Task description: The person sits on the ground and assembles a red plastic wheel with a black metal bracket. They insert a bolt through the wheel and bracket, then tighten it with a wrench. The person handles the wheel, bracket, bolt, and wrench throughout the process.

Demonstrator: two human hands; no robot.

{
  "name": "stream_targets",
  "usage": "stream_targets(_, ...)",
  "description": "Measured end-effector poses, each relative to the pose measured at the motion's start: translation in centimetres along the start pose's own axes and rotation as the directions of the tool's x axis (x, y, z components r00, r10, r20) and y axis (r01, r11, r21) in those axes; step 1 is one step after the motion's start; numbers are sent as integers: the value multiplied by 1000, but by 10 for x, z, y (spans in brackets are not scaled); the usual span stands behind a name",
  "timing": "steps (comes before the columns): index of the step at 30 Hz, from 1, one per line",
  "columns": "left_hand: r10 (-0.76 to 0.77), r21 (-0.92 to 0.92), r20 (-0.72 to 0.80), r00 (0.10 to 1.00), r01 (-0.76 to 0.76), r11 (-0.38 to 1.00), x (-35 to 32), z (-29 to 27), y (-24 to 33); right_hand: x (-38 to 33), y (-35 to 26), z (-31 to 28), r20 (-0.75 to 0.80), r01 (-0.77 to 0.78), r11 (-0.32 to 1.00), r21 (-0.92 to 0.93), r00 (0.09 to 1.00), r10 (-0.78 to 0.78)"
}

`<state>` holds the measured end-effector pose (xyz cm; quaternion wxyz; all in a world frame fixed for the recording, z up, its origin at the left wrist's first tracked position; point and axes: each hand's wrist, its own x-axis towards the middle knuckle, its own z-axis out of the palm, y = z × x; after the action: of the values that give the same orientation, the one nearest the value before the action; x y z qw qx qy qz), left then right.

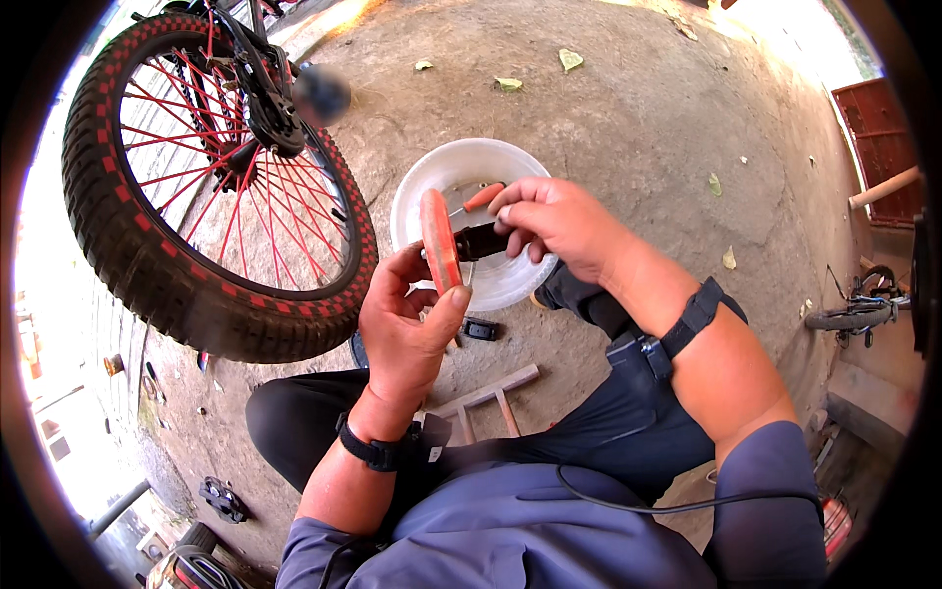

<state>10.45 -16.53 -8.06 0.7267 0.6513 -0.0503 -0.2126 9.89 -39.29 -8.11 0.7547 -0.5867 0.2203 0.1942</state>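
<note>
My left hand (404, 319) is closed round a long, rounded orange-red piece (439, 231), which stands nearly upright between thumb and fingers. I cannot tell its exact kind. Against its right side sits a short black part (481, 241). The fingers of my right hand (561, 224) pinch the far end of that black part. Both hands are above a whitish plastic basin (417, 177). Inside the basin lies a tool with an orange handle (484, 196) and a thin metal shaft, partly hidden by my right hand.
A bicycle wheel (98, 231) with red spokes and a knobby tyre stands close on the left. Between my legs are a small wooden frame (488, 393) and a black block (480, 329). A black pedal-like part (224, 499) lies at lower left. Another small bicycle (859, 309) is far right.
</note>
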Motion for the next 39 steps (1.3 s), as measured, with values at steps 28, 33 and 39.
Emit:
stream_targets(28, -66, -97, 35, 997, 69, 993, -7, -6, -11, -10, 12, 15, 332, 431, 343, -834, 890, -312)
stream_targets(33, -54, -112, 37, 998, 57, 992, -6, -2, -9, -11, 8, 15, 362, 462, 281, -841, 867, -343)
stream_targets(39, -57, -106, 24, 998, 59, 993, -6, -4, -9, -17, 3, 13, 347, 466, 196, -863, 828, -441)
